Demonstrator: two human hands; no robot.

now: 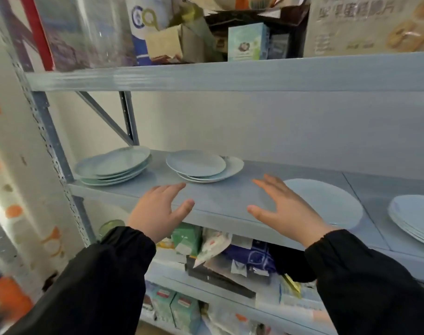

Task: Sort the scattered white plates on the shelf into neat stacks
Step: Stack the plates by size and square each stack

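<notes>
I see both grips released with fingers spread, holding nothing: my left grip hovers at the front lip of the grey shelf, and my right grip overlaps the left edge of a single white plate. The left stack and the uneven middle stack sit further back, and the right stack is at the frame edge. The lettering on the carton above is too blurred to read.

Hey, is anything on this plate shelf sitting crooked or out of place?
Yes. The middle pile is askew: its top plate sits shifted left, off-centre on the ones beneath. The left pile is staggered too. A single plate lies alone, partly hidden by the right hand, outside any stack.
</notes>
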